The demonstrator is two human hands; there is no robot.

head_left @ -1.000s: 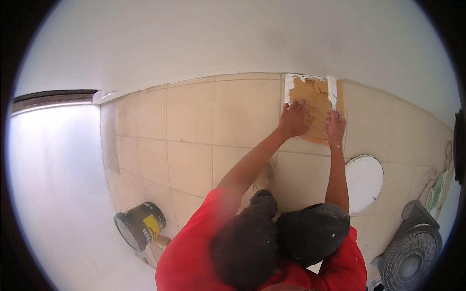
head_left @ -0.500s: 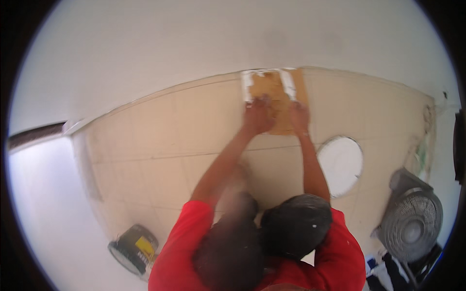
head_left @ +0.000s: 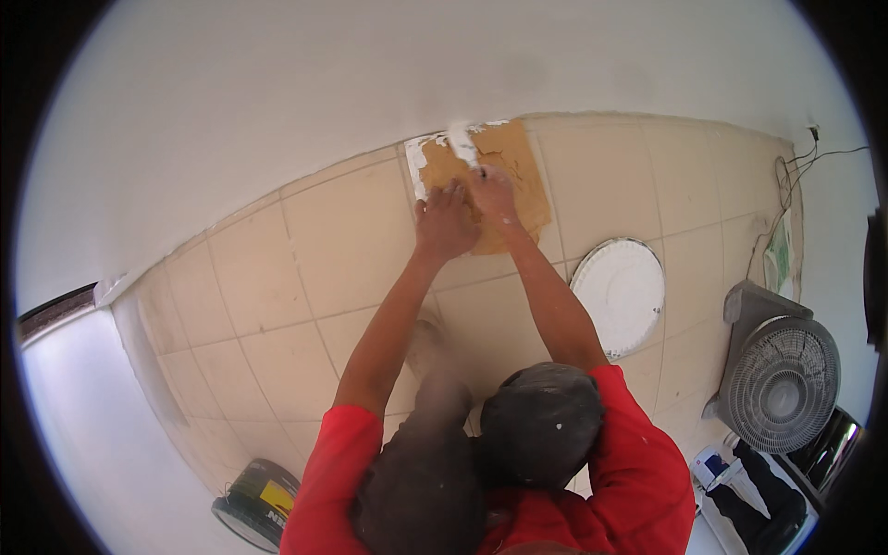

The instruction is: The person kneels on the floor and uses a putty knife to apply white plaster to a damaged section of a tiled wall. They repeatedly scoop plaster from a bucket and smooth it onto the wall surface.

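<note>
A brown sheet of paper or card point(head_left: 523, 185) lies on the tiled floor against the foot of the wall, its far and left edges smeared white. My left hand point(head_left: 447, 224) rests on its left part, palm down with fingers spread, holding nothing. Right beside it, my right hand point(head_left: 493, 194) is closed round what looks like a putty knife point(head_left: 462, 146). Its pale, white-coated blade points toward the wall over the sheet's far edge, and the fist hides most of the handle.
Right of my right forearm lies a round white lid point(head_left: 620, 298). A grey fan point(head_left: 784, 393) stands at the right, with dark cables point(head_left: 786, 180) beyond it. A dark bucket with a yellow label point(head_left: 264, 499) is at the lower left. The pale wall point(head_left: 444, 55) bounds the far side.
My right hand and the putty knife have moved left across the sheet, from its right side to near its middle, close to my left hand. The whole view has shifted slightly.
</note>
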